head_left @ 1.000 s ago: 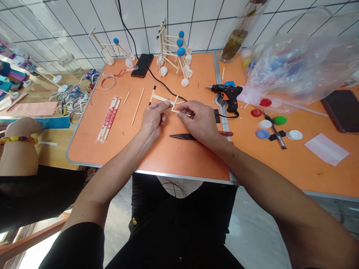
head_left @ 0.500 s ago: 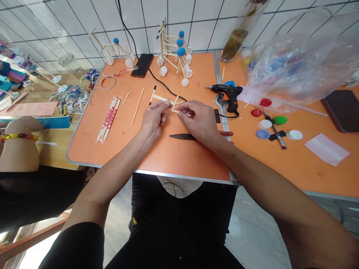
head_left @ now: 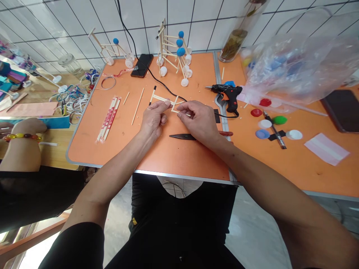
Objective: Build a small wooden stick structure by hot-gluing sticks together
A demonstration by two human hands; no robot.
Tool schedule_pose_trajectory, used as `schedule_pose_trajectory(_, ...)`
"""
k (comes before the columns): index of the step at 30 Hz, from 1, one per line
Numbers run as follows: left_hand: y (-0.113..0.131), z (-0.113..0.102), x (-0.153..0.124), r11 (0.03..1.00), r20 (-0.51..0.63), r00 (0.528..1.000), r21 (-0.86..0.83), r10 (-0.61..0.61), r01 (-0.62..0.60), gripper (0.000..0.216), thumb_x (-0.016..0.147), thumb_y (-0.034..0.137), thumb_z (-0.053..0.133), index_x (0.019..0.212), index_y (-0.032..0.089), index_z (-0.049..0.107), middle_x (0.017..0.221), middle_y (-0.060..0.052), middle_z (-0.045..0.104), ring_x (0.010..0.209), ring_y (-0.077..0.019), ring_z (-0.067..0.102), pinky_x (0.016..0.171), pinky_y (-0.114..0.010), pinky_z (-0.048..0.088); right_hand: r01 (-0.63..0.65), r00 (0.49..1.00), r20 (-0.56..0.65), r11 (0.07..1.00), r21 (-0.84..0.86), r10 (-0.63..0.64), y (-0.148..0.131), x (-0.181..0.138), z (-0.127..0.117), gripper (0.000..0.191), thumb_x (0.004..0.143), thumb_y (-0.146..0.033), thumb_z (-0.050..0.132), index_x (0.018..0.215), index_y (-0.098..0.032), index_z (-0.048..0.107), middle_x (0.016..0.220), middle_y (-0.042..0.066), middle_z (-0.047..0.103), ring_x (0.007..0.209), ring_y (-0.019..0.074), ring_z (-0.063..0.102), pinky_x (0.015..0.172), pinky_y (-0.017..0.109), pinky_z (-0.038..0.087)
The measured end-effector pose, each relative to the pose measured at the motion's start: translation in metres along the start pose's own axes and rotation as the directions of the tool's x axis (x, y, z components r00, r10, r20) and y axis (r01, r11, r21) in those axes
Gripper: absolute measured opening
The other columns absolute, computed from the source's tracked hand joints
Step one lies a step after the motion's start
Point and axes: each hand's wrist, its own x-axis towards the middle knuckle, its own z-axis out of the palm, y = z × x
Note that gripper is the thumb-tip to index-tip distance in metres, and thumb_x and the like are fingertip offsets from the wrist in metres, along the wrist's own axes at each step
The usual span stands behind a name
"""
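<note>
A small frame of joined wooden sticks (head_left: 160,98) is held between my two hands above the orange table. My left hand (head_left: 155,118) pinches its long sticks near the middle; a crosspiece with black ends sticks out on the far left. At the frame's right part, my right hand (head_left: 198,118) pinches a stick between thumb and fingers. Dark-jawed pliers (head_left: 182,137) lie under my right hand, their red handles partly hidden by the wrist. Left of my hands, a loose stick (head_left: 137,106) and a shorter stick (head_left: 126,98) rest near wrapped chopsticks (head_left: 109,119).
A black glue gun (head_left: 228,93) lies to the right, its cord trailing. Stick models with blue balls (head_left: 174,48) stand by the wall near a phone (head_left: 142,65). Bottle caps (head_left: 263,134) and a pen (head_left: 275,130) lie right. A co-worker's arm (head_left: 22,153) is at left.
My hands and the stick frame stay almost still. The co-worker's braceleted arm at the left has shifted slightly to the right.
</note>
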Motion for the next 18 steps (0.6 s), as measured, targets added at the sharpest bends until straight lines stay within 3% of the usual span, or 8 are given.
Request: schedule_pose_trajectory(18, -0.0008, 0.0008, 0.0005, 1.000, -0.018, 1.000, 0.023, -0.002, 0.003, 0.025, 0.090, 0.021, 0.095, 0.079, 0.018, 0.072, 0.082, 0.003, 0.078, 0.041, 0.0004, 0.039, 0.039, -0.019, 0.025, 0.007, 1.000, -0.009, 1.000, 0.011, -0.007, -0.0001, 0.0002, -0.0004, 0.019, 0.095, -0.014, 0.076, 0.106, -0.025, 0.086, 0.103, 0.006, 0.086, 0.093, 0.0248, 0.077, 0.089, 0.041, 0.063)
